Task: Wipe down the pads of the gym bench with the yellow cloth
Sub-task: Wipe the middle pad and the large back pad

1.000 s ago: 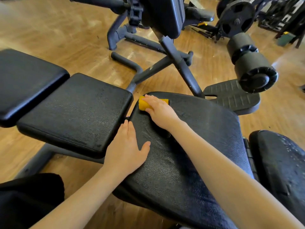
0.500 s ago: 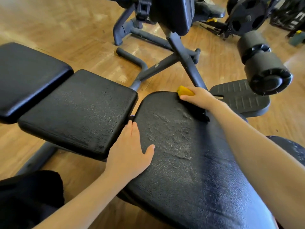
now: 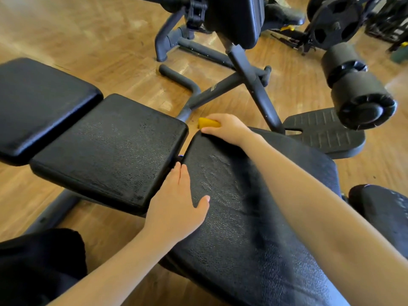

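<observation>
1. You will find no brand or writing you can read here; a small pale mark sits on the grey frame tube beyond your right hand, too small to make out.
2. Your right hand grips the yellow cloth, fingers curled over it, at the far left corner of the big pad. Half a second ago it held the cloth further right along that pad's far edge; a second ago it was near this same corner.
3. Only one end of the cloth shows, poking out past your fingers over the pad's edge; the rest is hidden under the hand.
4. Your left hand lies flat on the near left edge of the big pad, fingers straight and together, thumb spread. It has stayed in that spot through all three moments.
5. Just left of your left fingertips, across a narrow gap, is the middle pad, and beyond it the end pad, cut off at the left border.
6. A wet, wiped-looking patch shows on the big pad between your two hands.
7. Right of your right forearm another pad is cut off by the border.
8. Beyond your right hand stand a foam roller and a footplate, on the wooden floor.
9. A dark shape under your left forearm is hard to identify.
</observation>
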Demonstrator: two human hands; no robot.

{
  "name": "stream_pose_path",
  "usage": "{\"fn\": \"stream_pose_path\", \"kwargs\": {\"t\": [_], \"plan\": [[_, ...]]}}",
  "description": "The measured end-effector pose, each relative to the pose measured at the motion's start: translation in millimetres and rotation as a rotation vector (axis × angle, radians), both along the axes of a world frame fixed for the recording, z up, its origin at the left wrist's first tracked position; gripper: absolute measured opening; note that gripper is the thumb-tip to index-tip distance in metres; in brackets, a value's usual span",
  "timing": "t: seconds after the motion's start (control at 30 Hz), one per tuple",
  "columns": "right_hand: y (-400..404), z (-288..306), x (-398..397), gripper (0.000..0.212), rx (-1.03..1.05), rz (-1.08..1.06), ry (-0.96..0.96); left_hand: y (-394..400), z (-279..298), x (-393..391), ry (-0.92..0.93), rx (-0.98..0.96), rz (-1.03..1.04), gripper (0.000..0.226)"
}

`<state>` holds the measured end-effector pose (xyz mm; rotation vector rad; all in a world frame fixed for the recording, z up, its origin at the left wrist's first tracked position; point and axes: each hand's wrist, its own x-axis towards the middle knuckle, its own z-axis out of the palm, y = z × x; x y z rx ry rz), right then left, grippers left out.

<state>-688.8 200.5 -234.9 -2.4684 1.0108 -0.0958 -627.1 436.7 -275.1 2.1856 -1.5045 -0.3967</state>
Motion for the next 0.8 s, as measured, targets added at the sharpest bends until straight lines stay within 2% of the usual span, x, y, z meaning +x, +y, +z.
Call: {"fn": "stream_pose_path", "kwargs": {"t": [0.13, 0.27, 0.4, 0.57, 0.7, 0.8], "plan": [[-27.3, 6.3, -58.2, 0.046, -0.021, -0.195, 0.035, 0.1, 0.7, -0.4, 0.008, -0.003, -0.002, 0.087], [-46.5, 12.0, -112.4, 0.044, 0.041, -0.346, 0.105, 0.5, 1.8, -2.2, 0.008, -0.011, 0.011, 0.087], [-40.1, 10.4, -83.9, 0.049, 0.005, -0.325, 0.114, -0.6, 2.4, -4.3, -0.027, -0.012, 0.032, 0.087], [-16.2, 0.8, -16.9, 0.045, -0.141, -0.163, 0.120, 0.3, 3.4, -3.0, -0.018, 0.007, 0.017, 0.085], [-20.7, 1.4, -40.3, 0.041, -0.073, -0.102, 0.055, 0.5, 3.3, -0.2, 0.029, -0.002, 0.013, 0.082], [-35.3, 2.1, -85.5, 0.044, -0.094, -0.207, 0.052, 0.1, 3.6, -1.4, 0.002, 0.009, 0.010, 0.082]]}}
